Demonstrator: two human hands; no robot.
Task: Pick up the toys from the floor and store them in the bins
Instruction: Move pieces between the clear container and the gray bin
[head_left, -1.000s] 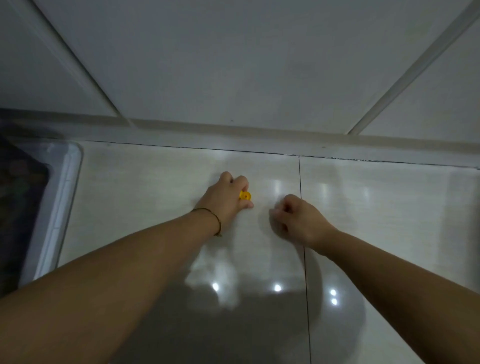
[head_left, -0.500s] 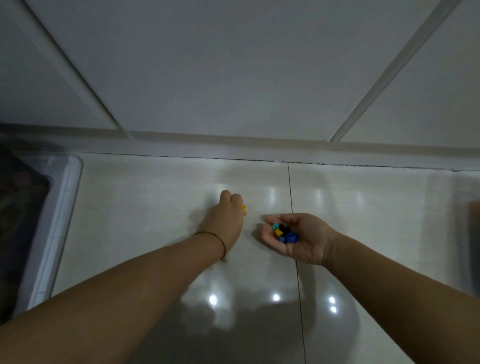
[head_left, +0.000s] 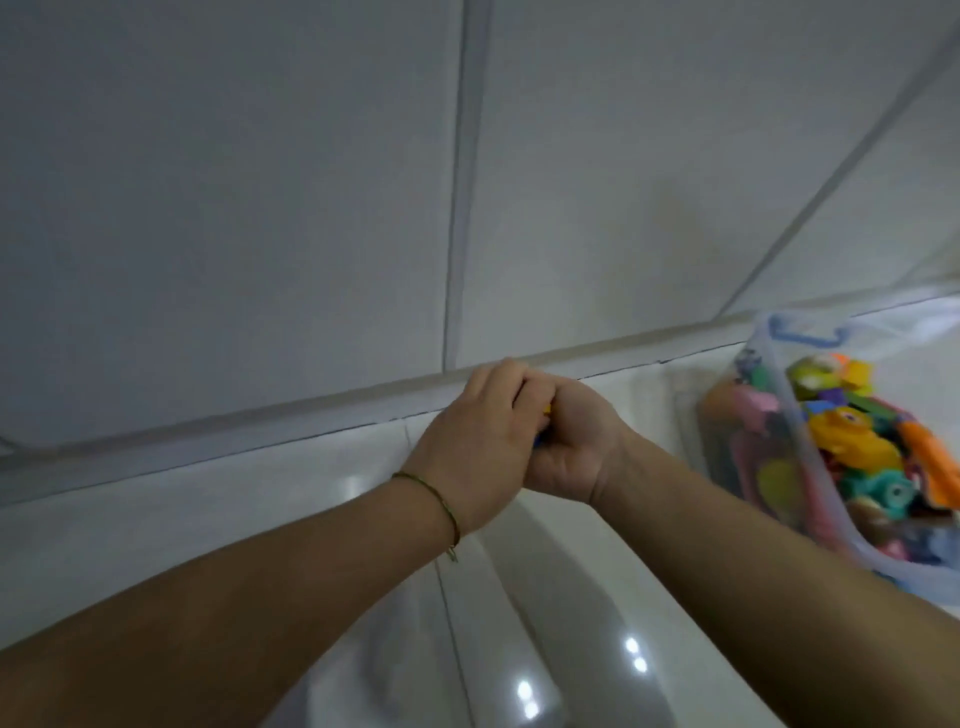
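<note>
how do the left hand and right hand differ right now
The left hand has a thin cord bracelet at its wrist; the right hand has a bare wrist. The left hand shows its back; the right hand shows its palm's heel, cupped. The right hand is nearer the toy bin than the left hand. Both close around small toy pieces, only slivers of yellow and blue showing.

One wide-angle camera worn on the head looks forward and down along both forearms, close to the left hand and right hand. It faces the wall above the tiled floor, rolled sideways, with the clear bin at the right edge.
</note>
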